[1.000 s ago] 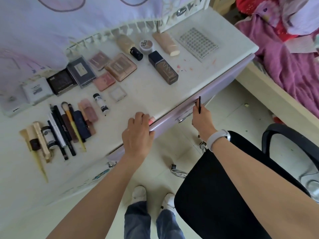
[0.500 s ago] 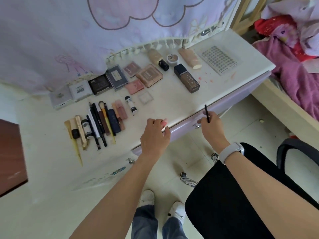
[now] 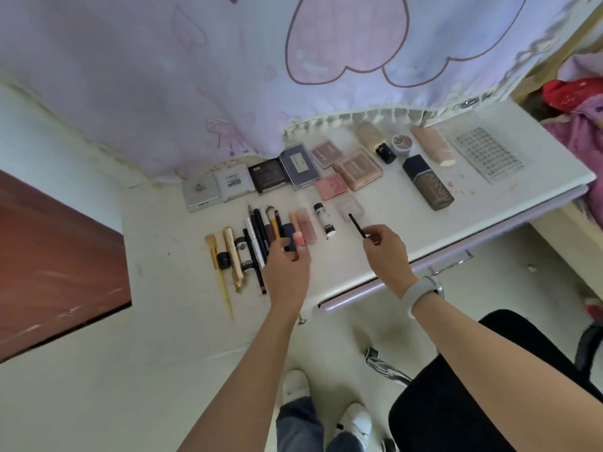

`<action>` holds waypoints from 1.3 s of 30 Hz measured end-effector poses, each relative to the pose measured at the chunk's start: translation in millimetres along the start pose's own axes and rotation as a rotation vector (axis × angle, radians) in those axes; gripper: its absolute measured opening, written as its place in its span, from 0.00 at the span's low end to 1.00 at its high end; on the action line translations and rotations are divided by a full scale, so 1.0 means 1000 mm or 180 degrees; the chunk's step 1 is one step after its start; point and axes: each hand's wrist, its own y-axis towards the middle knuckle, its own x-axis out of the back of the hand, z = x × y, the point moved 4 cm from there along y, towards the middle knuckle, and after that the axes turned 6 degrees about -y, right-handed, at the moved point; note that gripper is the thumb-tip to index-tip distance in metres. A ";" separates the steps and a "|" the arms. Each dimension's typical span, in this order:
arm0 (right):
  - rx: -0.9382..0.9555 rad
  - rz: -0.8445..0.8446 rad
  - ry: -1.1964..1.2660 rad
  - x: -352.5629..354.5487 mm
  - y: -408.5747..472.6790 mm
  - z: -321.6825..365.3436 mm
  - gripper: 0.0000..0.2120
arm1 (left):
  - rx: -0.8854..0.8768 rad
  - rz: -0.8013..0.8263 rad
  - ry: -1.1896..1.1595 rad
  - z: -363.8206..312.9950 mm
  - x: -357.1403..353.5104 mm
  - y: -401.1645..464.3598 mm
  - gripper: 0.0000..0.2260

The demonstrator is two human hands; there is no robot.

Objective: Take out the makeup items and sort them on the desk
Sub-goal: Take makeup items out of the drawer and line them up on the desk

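My left hand (image 3: 286, 265) holds a small pink tube (image 3: 298, 239) over the near end of a row of several brushes and pencils (image 3: 257, 243) lying on the white desk (image 3: 182, 321). My right hand (image 3: 386, 247) pinches a thin black pencil (image 3: 357, 226), tip pointing up-left, above the desk just right of a small white bottle (image 3: 324, 219). Several compacts and palettes (image 3: 300, 164) line the back. A dark foundation bottle (image 3: 428, 182) and beige tubes (image 3: 432, 145) lie to the right.
A lilac drawer (image 3: 424, 265) runs under the desk's front edge. A studded sheet (image 3: 487, 154) lies at the far right corner. A printed curtain (image 3: 293, 60) hangs behind, a brown panel (image 3: 58, 262) at left, a black chair (image 3: 473, 396) at lower right.
Both hands have lifted from the drawer front and moved up over the desk; the left carries the pink tube toward the row of brushes, the right carries the black pencil.
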 end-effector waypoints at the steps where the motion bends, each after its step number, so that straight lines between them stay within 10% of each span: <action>1: -0.0005 -0.0029 -0.0039 -0.002 0.005 0.004 0.12 | -0.0074 0.0035 0.0061 -0.006 -0.004 0.007 0.10; 14: 0.0482 -0.0070 -0.0150 -0.025 0.039 0.036 0.12 | -0.0508 0.0539 0.0761 -0.029 -0.046 0.057 0.15; 24: 0.1474 0.0621 -0.1095 -0.028 0.018 0.025 0.23 | -0.1779 0.0965 0.3067 0.000 -0.048 0.037 0.25; 39: 0.1230 0.0664 -0.0997 -0.003 -0.028 0.029 0.20 | -0.1382 0.0705 0.1984 -0.013 -0.003 -0.002 0.19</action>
